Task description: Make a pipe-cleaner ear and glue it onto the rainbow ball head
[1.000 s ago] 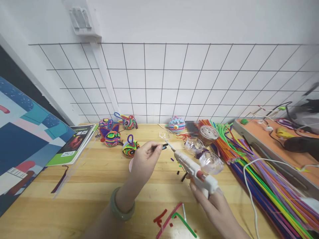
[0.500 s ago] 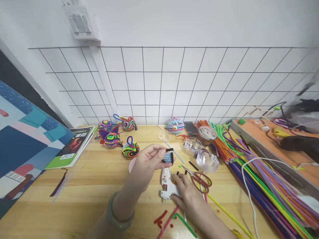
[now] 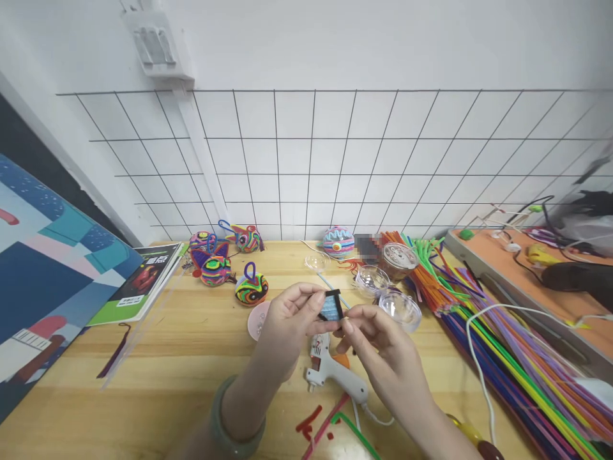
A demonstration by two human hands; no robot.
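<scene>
Between thumb and fingers, my left hand holds a small light-blue fuzzy piece edged in black, which looks made of pipe cleaners. My right hand is closed in a pinch on the black edging at the piece's lower right corner. A white hot glue gun lies on the table just below both hands, its cord running off to the right. Clear plastic half-shells sit behind my right hand, which hides the scissors.
Several colourful yarn-like ornaments stand at the back left, near a pink dish and a book. Bundled pipe cleaners fill the right side beside an orange-topped box. Red and green scraps lie in front.
My right hand has left the glue gun and risen to the blue piece, now gripping its corner. The black strip at the top now lies along the piece's edge.
</scene>
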